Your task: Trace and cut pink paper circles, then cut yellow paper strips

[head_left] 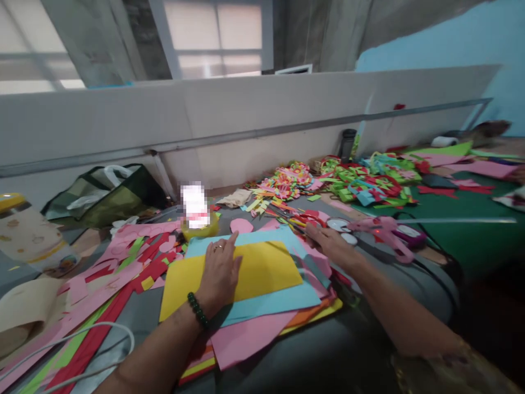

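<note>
My left hand (pixel 221 268) lies on a yellow sheet (pixel 266 271), fingers stretched out, with a ring and a dark green bead bracelet. Under the yellow sheet is a stack with a light blue sheet (pixel 283 306), a pink sheet (pixel 250 339) and orange and yellow ones. To the right of the stack, my right hand (pixel 328 243) reaches with extended fingers just below red-handled scissors (pixel 314 218); whether it touches them I cannot tell. Beside that hand sits a pink glue gun (pixel 385 232) with a long clear stick.
Coloured scraps (pixel 287 180) and looped strips (pixel 369 178) pile up at the back. Pink and red offcuts (pixel 135 262) spread on the left, near a white cable (pixel 127 328). A yellow-lidded jar (pixel 30 230), a green bag (pixel 110 191) and a dark bottle (pixel 348 145) stand around.
</note>
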The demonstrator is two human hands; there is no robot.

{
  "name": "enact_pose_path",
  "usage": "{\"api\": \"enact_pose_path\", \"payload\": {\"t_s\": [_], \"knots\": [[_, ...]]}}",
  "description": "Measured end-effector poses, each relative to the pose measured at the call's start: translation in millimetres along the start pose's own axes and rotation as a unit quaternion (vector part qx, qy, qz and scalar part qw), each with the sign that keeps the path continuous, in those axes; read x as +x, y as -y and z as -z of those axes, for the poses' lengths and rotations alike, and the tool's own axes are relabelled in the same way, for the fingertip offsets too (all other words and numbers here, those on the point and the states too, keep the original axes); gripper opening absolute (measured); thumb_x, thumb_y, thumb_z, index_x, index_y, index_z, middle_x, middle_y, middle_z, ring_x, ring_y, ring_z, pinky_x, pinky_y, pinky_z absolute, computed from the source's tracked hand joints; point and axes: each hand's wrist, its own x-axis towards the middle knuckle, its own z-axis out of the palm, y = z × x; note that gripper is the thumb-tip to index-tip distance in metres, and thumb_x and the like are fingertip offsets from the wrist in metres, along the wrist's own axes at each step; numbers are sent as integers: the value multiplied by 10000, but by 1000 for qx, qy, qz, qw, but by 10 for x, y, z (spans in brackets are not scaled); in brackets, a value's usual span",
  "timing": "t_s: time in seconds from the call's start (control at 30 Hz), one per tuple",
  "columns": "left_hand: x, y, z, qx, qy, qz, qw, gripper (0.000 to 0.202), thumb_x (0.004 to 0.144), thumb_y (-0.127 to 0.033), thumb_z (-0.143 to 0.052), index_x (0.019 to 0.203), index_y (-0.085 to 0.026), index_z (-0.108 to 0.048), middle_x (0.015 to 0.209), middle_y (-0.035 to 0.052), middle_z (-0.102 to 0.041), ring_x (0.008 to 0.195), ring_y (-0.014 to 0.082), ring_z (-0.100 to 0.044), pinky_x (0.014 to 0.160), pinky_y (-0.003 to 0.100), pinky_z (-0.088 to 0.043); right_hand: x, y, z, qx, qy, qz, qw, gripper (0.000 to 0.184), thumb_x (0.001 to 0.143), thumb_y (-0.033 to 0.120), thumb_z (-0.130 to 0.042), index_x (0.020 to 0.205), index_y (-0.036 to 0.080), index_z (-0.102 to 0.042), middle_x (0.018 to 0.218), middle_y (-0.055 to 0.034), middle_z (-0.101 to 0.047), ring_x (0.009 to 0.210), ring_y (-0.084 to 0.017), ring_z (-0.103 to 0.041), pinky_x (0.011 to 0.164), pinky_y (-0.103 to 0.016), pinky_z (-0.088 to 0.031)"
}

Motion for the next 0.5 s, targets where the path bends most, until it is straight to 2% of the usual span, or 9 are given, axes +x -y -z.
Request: {"api": "enact_pose_path", "payload": {"t_s": [0.1,0.17,0.3,0.4,0.5], "knots": [[-1,51,-21,-31,-21,-3,999,466,894,-188,-349,1358,-153,-362,1128,121,-557,1050,247,-487,986,418,-346,-196,-136,149,-54,-53,4,997,388,827,521,-435,827,160,-576,597,17,-466,571,-131,-432,528,-249,-332],[3,82,-34,-55,-51,-8,997,462,895,-193,-364,1357,-171,-356,1174,121,-546,1063,245,-492,975,421,-363,-344,-237,220,-87,-59,-13,994,315,827,461,-464,906,169,-551,650,11,-522,598,-138,-475,544,-249,-354],[10,130,-65,-83,-93,-10,992,453,886,-221,-412,1337,-184,-383,1211,121,-543,1025,250,-525,937,444,-403,-603,-282,292,-157,-22,-18,987,237,820,413,-513,868,191,-580,807,-25,-623,722,-165,-548,611,-258,-384],[10,151,-78,-79,-112,-15,990,449,888,-246,-419,1329,-163,-397,1186,130,-556,977,251,-537,924,462,-412,-717,-186,307,-210,-1,-14,978,199,801,396,-559,846,211,-618,820,-22,-643,754,-176,-561,626,-263,-381],[8,163,-80,-63,-118,-21,991,450,894,-257,-410,1330,-144,-396,1164,138,-562,989,260,-531,921,470,-413,-765,-105,303,-218,16,4,976,169,791,375,-584,843,221,-632,814,-19,-650,750,-173,-566,634,-264,-381]]}}
